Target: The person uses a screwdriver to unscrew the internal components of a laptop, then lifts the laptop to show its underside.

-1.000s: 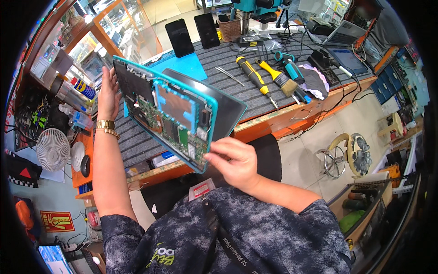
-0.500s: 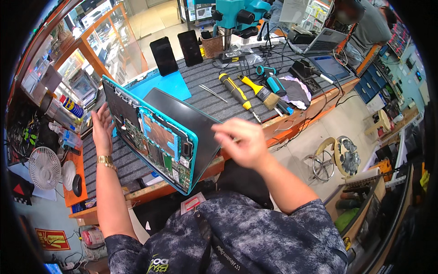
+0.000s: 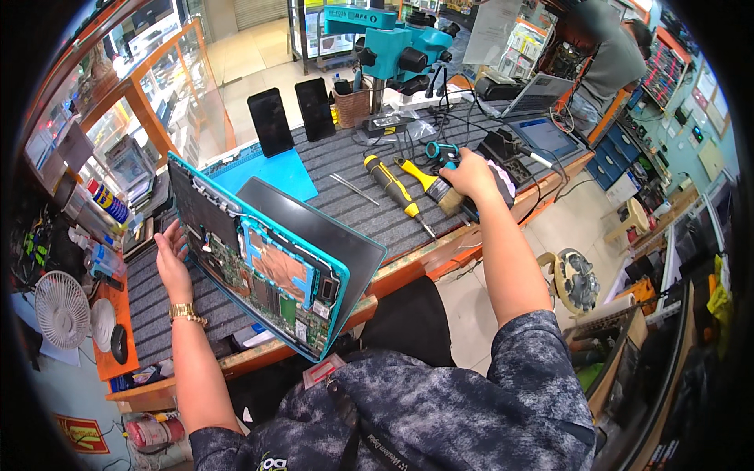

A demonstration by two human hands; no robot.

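Where laptop casing (image 3: 259, 216) opens, circuitry (image 3: 236, 279) shows.

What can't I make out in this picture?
All in the head view:
Teal tool: body partly covered by the right hand.
Opened laptop: far side hidden by its own body.
Circuit board: finest parts too small.
Patterned shirt: cut off by the bottom edge.
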